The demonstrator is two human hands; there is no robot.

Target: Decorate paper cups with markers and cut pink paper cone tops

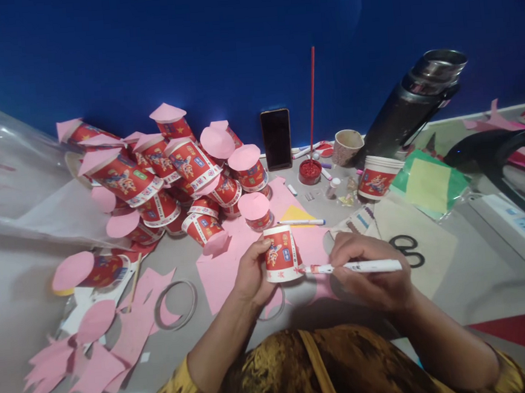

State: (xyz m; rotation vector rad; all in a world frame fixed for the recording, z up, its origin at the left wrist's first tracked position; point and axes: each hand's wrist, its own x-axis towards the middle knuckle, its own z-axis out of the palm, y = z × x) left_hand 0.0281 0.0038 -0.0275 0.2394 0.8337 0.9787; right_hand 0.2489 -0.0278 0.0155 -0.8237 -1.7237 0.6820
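L hand (253, 273) grips red-&-white paper cup (279, 249); R hand (375, 272) holds white marker (368, 266), tip at cup's lower white band, nr small reddish star marks. Back L: pile of red cups (122, 180) w/ pink paper cones & discs on ends. Black phone (277, 139) stands upright nr blue wall (232, 41). R of phone: small red pot (310, 173) w/ thin red stick (312, 95), stacked paper cups (378, 180), tilted dark thermos (395, 116). Black-handled scissors (407, 250) nr R hand. Front L: pink paper cutouts (99, 376), tape ring (194, 300).
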